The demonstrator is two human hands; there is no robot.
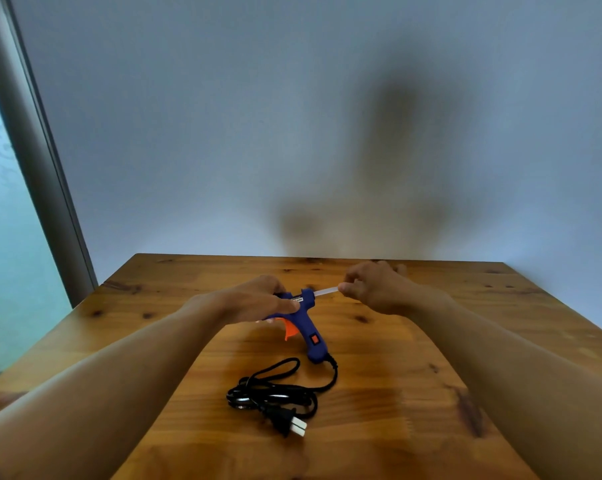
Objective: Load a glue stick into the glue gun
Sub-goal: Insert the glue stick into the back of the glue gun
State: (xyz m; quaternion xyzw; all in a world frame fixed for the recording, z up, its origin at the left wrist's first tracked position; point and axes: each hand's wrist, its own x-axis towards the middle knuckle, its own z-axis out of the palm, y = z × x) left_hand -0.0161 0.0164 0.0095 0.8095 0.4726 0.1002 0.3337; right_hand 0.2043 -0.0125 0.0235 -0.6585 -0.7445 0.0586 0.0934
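Note:
A blue glue gun (308, 322) with an orange trigger and an orange switch lies on its side on the wooden table (413, 375), handle toward me. My left hand (258, 299) grips its barrel, hiding the nozzle end. A pale, translucent glue stick (325, 291) pokes out of the gun's rear opening, pointing right. My right hand (375, 287) pinches the stick's free end between thumb and fingertips.
The gun's black power cord (275, 389) lies coiled on the table in front of the handle, ending in an unplugged two-pin plug (292, 424). A plain wall rises right behind the table's far edge. A window frame (33, 150) stands at the left.

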